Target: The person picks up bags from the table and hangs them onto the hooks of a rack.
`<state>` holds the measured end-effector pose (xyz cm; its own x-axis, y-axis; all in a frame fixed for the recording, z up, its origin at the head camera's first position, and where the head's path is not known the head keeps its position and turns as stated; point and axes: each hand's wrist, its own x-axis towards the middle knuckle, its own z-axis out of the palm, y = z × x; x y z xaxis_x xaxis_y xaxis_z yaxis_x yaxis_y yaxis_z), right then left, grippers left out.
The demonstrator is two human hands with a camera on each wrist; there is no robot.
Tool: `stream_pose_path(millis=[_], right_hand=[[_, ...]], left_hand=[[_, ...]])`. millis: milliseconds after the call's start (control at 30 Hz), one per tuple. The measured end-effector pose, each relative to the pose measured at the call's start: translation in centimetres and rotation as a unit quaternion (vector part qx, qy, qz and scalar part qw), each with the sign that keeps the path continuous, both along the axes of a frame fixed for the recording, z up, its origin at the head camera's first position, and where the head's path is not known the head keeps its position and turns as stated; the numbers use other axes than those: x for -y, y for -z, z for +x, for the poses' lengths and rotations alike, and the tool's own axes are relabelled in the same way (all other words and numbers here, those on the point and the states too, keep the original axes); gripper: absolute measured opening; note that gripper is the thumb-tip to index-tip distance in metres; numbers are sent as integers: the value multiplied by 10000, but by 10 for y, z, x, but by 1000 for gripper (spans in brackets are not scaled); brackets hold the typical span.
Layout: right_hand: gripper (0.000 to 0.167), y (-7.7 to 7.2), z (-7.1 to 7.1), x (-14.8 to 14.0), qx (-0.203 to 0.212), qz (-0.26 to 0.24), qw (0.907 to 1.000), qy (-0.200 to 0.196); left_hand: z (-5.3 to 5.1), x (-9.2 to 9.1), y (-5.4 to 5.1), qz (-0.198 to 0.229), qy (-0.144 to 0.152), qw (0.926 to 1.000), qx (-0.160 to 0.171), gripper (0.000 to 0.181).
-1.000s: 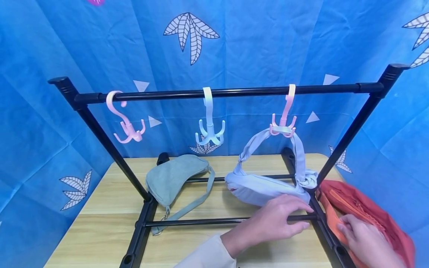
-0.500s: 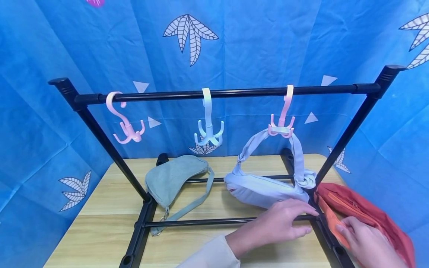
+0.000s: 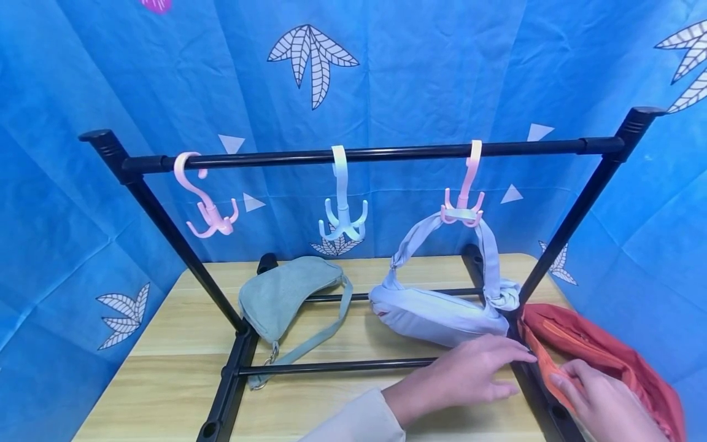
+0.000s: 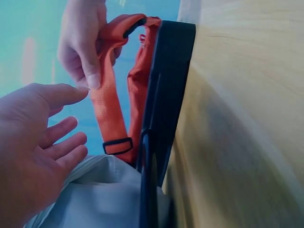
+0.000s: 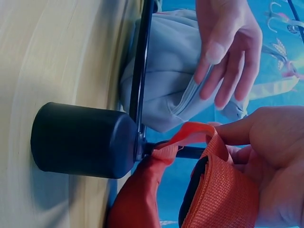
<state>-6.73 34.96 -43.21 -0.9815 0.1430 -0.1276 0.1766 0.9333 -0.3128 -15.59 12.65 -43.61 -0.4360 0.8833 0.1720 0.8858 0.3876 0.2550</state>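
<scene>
At the right of the head view lies a red bag [image 3: 602, 344] with an orange webbing strap [image 3: 544, 362], outside the rack's right foot. My right hand [image 3: 604, 396] pinches that strap between thumb and fingers, lifting a loop of it off the bag. My left hand [image 3: 464, 374] hovers over the lower crossbar with its fingers extended and holds nothing. In the left wrist view, its outstretched fingertip comes close to the strap and my right thumb; contact is unclear. A black slider buckle [image 4: 118, 145] shows on the strap. Behind my left hand hangs a pale blue bag [image 3: 436, 313].
A black rack [image 3: 409, 151] stands on the wooden table [image 3: 149, 362]. From its top bar hang a left pink hook [image 3: 207, 205], a light blue hook [image 3: 342, 202] and a right pink hook [image 3: 466, 190] bearing the pale blue bag. A grey-green bag [image 3: 293, 291] lies at left.
My left hand has moved a little to the right, closer to the orange strap. The right hand keeps its pinch on the strap and has barely shifted.
</scene>
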Motion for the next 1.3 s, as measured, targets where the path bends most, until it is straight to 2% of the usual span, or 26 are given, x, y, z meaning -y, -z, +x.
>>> stream_pose_path(millis=[300, 533, 667, 800, 1033, 1133, 1300], right_hand=[[25, 3, 5, 2, -33, 78, 9999, -63], [26, 0, 6, 7, 95, 8, 9999, -125], [28, -2, 7, 10, 279, -57, 9994, -188], [29, -3, 8, 13, 295, -91, 9992, -269], [23, -7, 11, 17, -42, -41, 9992, -407], [25, -12, 12, 20, -49, -61, 9993, -371], [25, -19, 15, 23, -21, -60, 9991, -415]], left_hand=[[2, -13, 7, -359, 292, 9989, -117, 66], [4, -20, 10, -579, 334, 9976, -162, 67], [5, -21, 12, -506, 408, 9971, -384, 66], [5, -22, 14, -368, 446, 9965, -603, 66], [4, -26, 16, -253, 523, 9969, -532, 59], [4, -26, 15, -275, 613, 9966, -481, 56], [7, -25, 13, -320, 661, 9972, -134, 53]])
